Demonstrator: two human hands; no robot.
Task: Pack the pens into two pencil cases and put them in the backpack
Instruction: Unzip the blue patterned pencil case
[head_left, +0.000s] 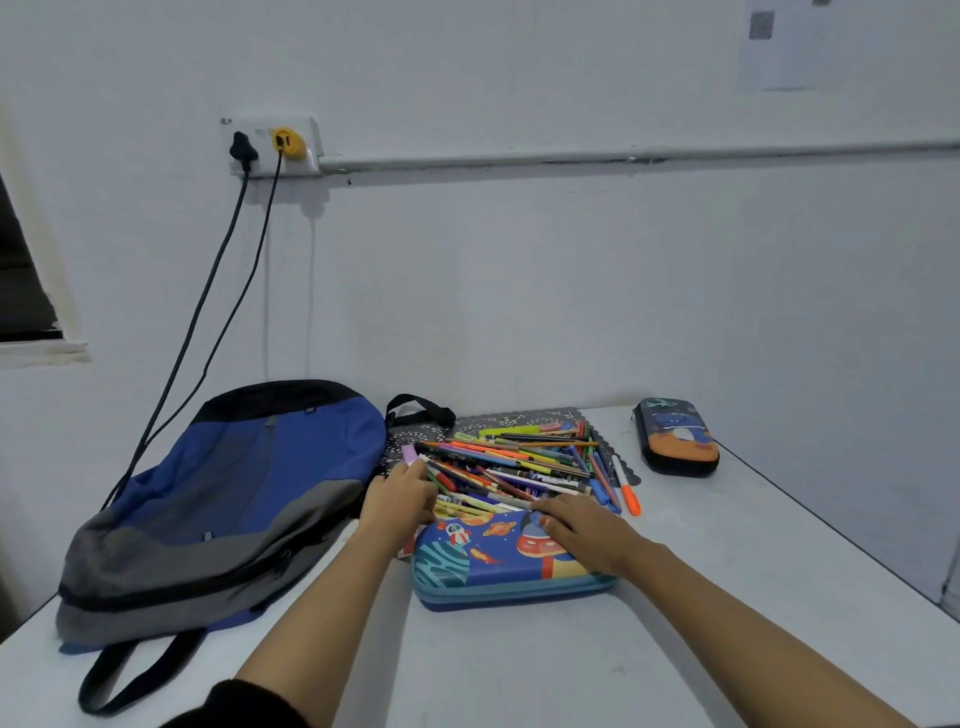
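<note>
Loose heap of pens (519, 462) mid-surface on a patterned mat (519, 417), mostly lying 9-to-3 o'clock, crossed and stacked several deep. At 6 o'clock of the heap and touching it, a blue space-print pencil case (493, 566), lying flat; whether zipped or ajar cannot be told from here. At 2 o'clock, well apart, a second dark pencil case (675, 436) with an orange print, apparently closed. At 9 o'clock, a blue and grey backpack (234, 499), slumped flat on the surface (727, 597). Left hand (400, 499) at the 9 o'clock end of the heap, fingers bent over the pen ends near a purple marker (410, 453); gripping or merely pushing, impossible to say. Right hand (582, 525) spread fairly flat across the far edge of the blue case, fingertips reaching the nearest pens, holding nothing visible. Likely handling: light, rigid, smooth-barrelled pens, apt to roll and to slip out of a bundle, so best squared up from both ends and lifted in small bunches round the middle. An orange marker (627, 493) lies stray at 3 o'clock, easy to miss. Cases seemingly hard-shelled and stiff, best taken across the short sides. Backpack soft and floppy, probably needing one hand to hold its mouth open.
</note>
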